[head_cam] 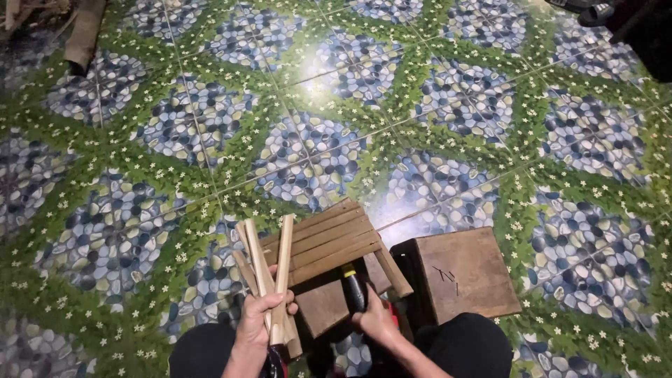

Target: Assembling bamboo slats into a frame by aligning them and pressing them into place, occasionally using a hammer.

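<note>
My left hand (262, 316) grips a small bundle of light wooden sticks (264, 264), held upright and fanning out above the fist. Just right of them stands a low slatted wooden stool (329, 241) between my knees. My right hand (376, 320) is closed on a dark handle (355, 287), black with a yellow band, that points up over the stool's lower part. What the handle belongs to is hidden by the hand.
A square brown wooden block or box (465, 273) sits right of the stool. The floor is glossy tile (315, 105) patterned with blue pebbles and green leaves. Dark footwear (595, 10) lies at the top right, wood scraps (80, 35) at the top left.
</note>
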